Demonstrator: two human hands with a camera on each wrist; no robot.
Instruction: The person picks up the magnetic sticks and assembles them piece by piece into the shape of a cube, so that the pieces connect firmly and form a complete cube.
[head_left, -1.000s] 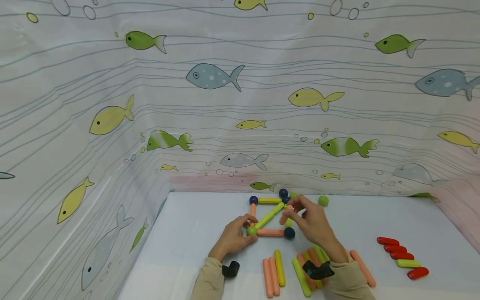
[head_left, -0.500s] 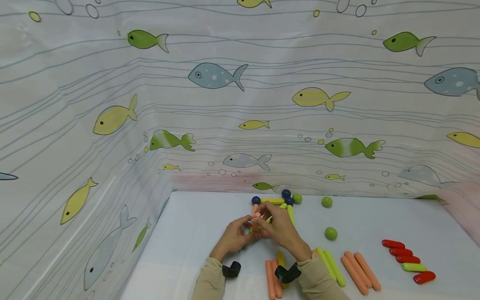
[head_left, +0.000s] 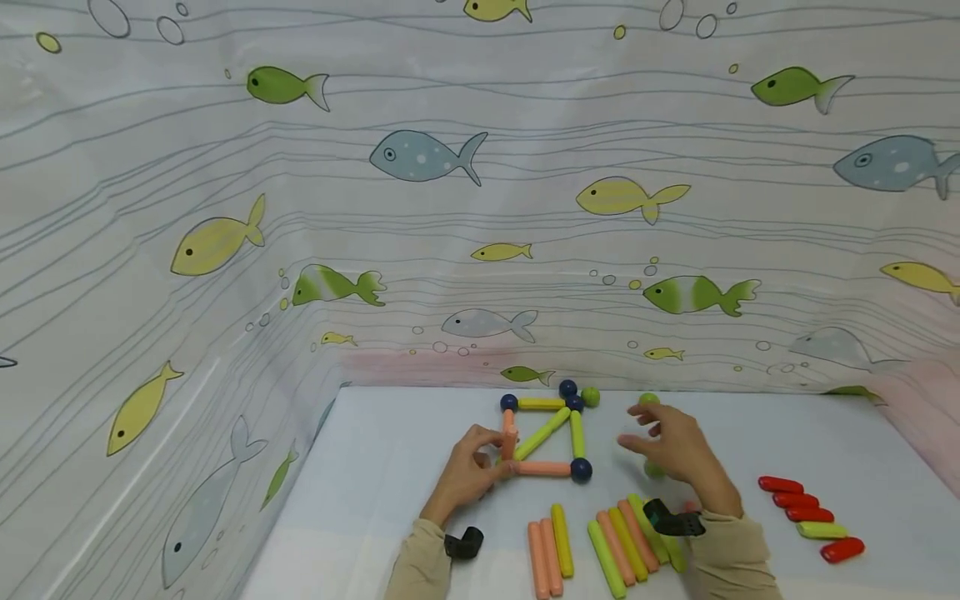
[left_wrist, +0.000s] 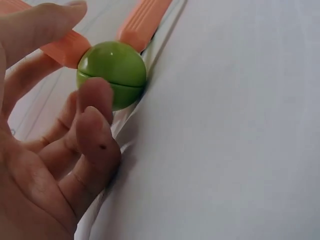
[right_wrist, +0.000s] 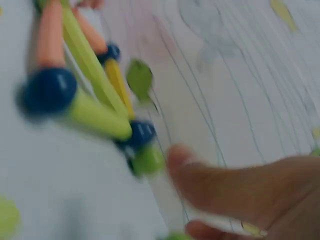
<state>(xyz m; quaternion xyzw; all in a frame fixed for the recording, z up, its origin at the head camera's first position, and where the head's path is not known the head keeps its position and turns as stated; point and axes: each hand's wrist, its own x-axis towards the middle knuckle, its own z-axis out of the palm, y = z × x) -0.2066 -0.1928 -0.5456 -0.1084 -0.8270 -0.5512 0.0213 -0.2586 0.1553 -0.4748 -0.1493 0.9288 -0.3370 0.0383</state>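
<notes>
A big white sheet [head_left: 540, 100] fills the top of the frame and runs down the left side. Drawn on it are a green fish [head_left: 276, 85] at upper left, a spotted blue fish [head_left: 887, 164] by the upper right edge, and a yellow fish [head_left: 138, 412] at lower left. A white table [head_left: 397, 429] spreads across the bottom.

- green ball [left_wrist: 112, 65]: glossy, smooth, plastic-looking, with a grooved seam;
- orange sticks [left_wrist: 144, 24]: satin, plastic-looking, finely ridged;
- blue balls [head_left: 581, 470]: glossy, smooth, plastic-looking;
- red sticks [head_left: 842, 550]: shiny, smooth, plastic-looking;
- counter [head_left: 412, 425]: matt, smooth;
- fish-print sheet [head_left: 540, 108]: faintly shiny, creased;
- sleeves [head_left: 420, 558]: matt, creased cloth;
- wrist cameras [head_left: 463, 543]: dark, plastic-looking
</notes>
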